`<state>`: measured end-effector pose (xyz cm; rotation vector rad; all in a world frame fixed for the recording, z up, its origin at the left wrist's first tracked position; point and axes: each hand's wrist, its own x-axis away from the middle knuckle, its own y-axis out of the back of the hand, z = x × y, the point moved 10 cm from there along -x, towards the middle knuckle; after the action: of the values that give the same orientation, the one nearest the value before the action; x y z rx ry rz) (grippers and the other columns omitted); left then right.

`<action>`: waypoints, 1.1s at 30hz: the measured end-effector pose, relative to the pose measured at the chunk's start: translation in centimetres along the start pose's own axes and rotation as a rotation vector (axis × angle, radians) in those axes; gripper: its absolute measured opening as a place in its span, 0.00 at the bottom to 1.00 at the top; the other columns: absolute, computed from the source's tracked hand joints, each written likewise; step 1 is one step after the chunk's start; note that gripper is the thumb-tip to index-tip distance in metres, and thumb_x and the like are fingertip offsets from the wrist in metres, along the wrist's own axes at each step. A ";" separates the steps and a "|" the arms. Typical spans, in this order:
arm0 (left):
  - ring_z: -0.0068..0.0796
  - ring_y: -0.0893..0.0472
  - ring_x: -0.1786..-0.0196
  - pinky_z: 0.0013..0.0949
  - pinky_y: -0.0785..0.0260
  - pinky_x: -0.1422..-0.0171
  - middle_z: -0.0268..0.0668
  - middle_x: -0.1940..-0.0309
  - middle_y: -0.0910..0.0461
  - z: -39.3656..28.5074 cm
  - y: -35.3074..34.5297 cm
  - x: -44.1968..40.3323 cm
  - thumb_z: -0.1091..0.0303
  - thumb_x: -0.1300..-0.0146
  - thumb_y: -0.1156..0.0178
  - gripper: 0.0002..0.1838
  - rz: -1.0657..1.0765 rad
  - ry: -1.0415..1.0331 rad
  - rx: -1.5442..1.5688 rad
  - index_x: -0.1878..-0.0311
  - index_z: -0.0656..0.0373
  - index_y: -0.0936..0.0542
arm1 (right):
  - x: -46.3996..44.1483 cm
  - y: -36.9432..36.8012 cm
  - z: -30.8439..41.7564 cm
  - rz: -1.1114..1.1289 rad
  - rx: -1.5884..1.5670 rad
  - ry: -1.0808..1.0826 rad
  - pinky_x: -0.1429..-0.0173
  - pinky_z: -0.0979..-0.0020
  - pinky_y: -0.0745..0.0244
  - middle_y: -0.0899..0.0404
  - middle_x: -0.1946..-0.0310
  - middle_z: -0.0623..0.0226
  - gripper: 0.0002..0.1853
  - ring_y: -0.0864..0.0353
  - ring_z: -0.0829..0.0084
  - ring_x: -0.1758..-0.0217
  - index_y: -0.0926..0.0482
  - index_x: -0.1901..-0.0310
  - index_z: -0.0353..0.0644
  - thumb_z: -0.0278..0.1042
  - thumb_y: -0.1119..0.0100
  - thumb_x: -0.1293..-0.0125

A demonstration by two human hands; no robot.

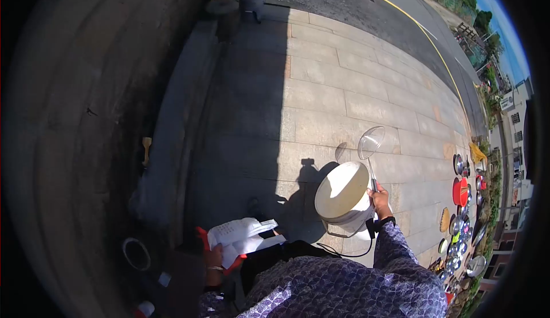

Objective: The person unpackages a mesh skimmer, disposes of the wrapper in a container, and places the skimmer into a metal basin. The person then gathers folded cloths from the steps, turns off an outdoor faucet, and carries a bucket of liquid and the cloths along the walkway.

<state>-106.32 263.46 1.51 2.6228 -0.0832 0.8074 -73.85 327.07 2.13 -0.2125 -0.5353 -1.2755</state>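
Note:
My right hand (380, 201) is closed around the dark handle of a wire-mesh strainer (372, 139), whose round head points away from me. Right beside that hand is a white bucket (344, 189) with its mouth facing up and its bail hanging at the near side. Whether the hand also grips the bucket's rim I cannot tell. Low in the view, my left hand (213, 257) is closed on folded white sheets with faint printing (238, 235). Something red (203, 239) shows along their edges. Part of this hand is in shadow.
Stone paving (321, 100) runs toward a road (344, 3). A dark bin (252, 3) stands at the far end. Along the left is a ledge and wall (114, 89), with a small wooden-looking spatula (146, 150). Several pots and pans (456, 246) and a red container (460, 192) lie at the right.

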 end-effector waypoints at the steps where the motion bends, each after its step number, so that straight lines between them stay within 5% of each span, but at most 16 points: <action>1: 0.26 0.24 0.77 0.33 0.33 0.74 0.37 0.74 0.22 -0.9 -1.2 -2.3 0.67 0.55 0.39 0.15 0.026 0.105 -0.131 0.63 0.64 0.23 | -1.7 0.0 0.8 -0.087 0.066 -0.024 0.72 0.77 0.29 0.23 0.71 0.66 0.28 0.26 0.79 0.74 0.31 0.44 0.39 0.14 0.40 0.50; 2: 0.26 0.25 0.77 0.33 0.33 0.75 0.37 0.76 0.22 -1.7 -2.2 -4.5 0.66 0.55 0.39 0.14 0.053 0.207 -0.260 0.65 0.64 0.22 | -3.5 -0.2 2.0 -0.113 0.227 -0.011 0.77 0.77 0.32 0.24 0.75 0.68 0.26 0.28 0.79 0.79 0.31 0.45 0.39 0.15 0.41 0.49; 4: 0.27 0.25 0.78 0.34 0.34 0.75 0.36 0.79 0.24 -2.3 -2.4 -9.5 0.64 0.55 0.40 0.13 -0.014 0.044 -0.181 0.71 0.66 0.22 | -4.0 -0.7 3.7 -0.070 0.273 -0.091 0.81 0.76 0.36 0.26 0.78 0.69 0.25 0.30 0.79 0.82 0.30 0.46 0.39 0.16 0.42 0.48; 10: 0.24 0.29 0.84 0.33 0.38 0.81 0.33 0.86 0.29 -14.3 -9.1 -22.8 0.64 0.56 0.41 0.09 0.083 0.080 -0.249 0.81 0.61 0.24 | -12.2 1.9 4.7 -0.316 0.144 0.004 0.77 0.76 0.34 0.26 0.75 0.70 0.23 0.30 0.78 0.80 0.27 0.50 0.38 0.12 0.45 0.51; 11: 0.31 0.25 0.78 0.38 0.35 0.73 0.38 0.81 0.25 -14.7 -9.6 -25.4 0.61 0.56 0.41 0.14 0.102 0.160 -0.366 0.75 0.66 0.24 | -12.5 0.9 5.6 -0.322 0.138 -0.004 0.77 0.76 0.34 0.26 0.75 0.70 0.23 0.30 0.78 0.80 0.27 0.50 0.38 0.12 0.45 0.51; 16: 0.32 0.25 0.79 0.39 0.34 0.73 0.37 0.84 0.25 -26.4 -14.6 -33.9 0.60 0.54 0.42 0.15 0.138 0.142 -0.431 0.78 0.66 0.23 | -18.2 -2.1 7.0 -0.435 0.082 -0.039 0.76 0.76 0.35 0.25 0.74 0.70 0.24 0.29 0.77 0.79 0.26 0.49 0.37 0.12 0.44 0.51; 18: 0.34 0.23 0.78 0.41 0.33 0.72 0.40 0.83 0.24 -31.7 -15.3 -36.4 0.60 0.54 0.42 0.16 -0.021 -0.019 -0.507 0.77 0.67 0.23 | -21.6 -4.0 6.8 -0.457 0.106 -0.082 0.76 0.76 0.35 0.25 0.75 0.70 0.24 0.29 0.77 0.79 0.27 0.48 0.37 0.13 0.44 0.50; 19: 0.37 0.22 0.75 0.42 0.32 0.70 0.43 0.80 0.22 -30.8 -15.8 -40.2 0.60 0.55 0.42 0.17 -0.005 0.008 -0.714 0.73 0.69 0.23 | -23.1 -4.9 6.6 -0.464 0.084 -0.122 0.76 0.76 0.35 0.25 0.75 0.70 0.25 0.29 0.77 0.80 0.28 0.47 0.38 0.13 0.44 0.50; 22: 0.40 0.20 0.69 0.41 0.30 0.64 0.46 0.75 0.21 -33.8 -16.8 -45.9 0.61 0.55 0.42 0.18 -0.034 -0.022 -0.665 0.67 0.69 0.23 | -30.2 -10.2 8.1 -0.336 0.162 -0.229 0.79 0.78 0.38 0.25 0.77 0.71 0.22 0.31 0.80 0.81 0.28 0.48 0.38 0.18 0.41 0.48; 26: 0.41 0.20 0.67 0.41 0.30 0.63 0.48 0.73 0.21 -39.0 -18.2 -48.4 0.61 0.54 0.43 0.19 -0.066 0.067 -0.636 0.64 0.69 0.23 | -37.7 -18.5 13.8 -0.368 0.011 -0.090 0.80 0.77 0.40 0.27 0.79 0.75 0.12 0.33 0.81 0.83 0.24 0.58 0.41 0.20 0.42 0.46; 28: 0.43 0.20 0.64 0.41 0.30 0.61 0.50 0.71 0.21 -39.7 -18.7 -53.3 0.60 0.54 0.44 0.21 -0.058 -0.028 -0.462 0.62 0.69 0.24 | -40.1 -25.2 19.5 -0.310 0.045 -0.192 0.76 0.77 0.35 0.25 0.76 0.75 0.19 0.31 0.81 0.80 0.26 0.50 0.40 0.19 0.41 0.46; 29: 0.47 0.20 0.61 0.42 0.30 0.59 0.52 0.68 0.21 -38.9 -18.9 -55.5 0.58 0.54 0.44 0.23 -0.045 0.132 -0.594 0.59 0.68 0.25 | -43.2 -27.5 21.2 -0.307 0.027 -0.132 0.75 0.77 0.35 0.25 0.75 0.75 0.20 0.31 0.81 0.80 0.26 0.49 0.40 0.20 0.41 0.45; 33: 0.50 0.21 0.62 0.44 0.30 0.58 0.52 0.66 0.21 -37.7 -21.7 -65.3 0.58 0.54 0.44 0.23 -0.044 0.102 -0.591 0.60 0.68 0.25 | -52.9 -37.4 29.5 -0.265 0.139 -0.018 0.75 0.78 0.35 0.24 0.75 0.75 0.20 0.30 0.81 0.79 0.27 0.49 0.39 0.22 0.40 0.45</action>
<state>-176.85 294.20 -13.66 2.0196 -0.2014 0.7586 -126.99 374.09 -3.75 -0.0368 -0.6812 -1.4872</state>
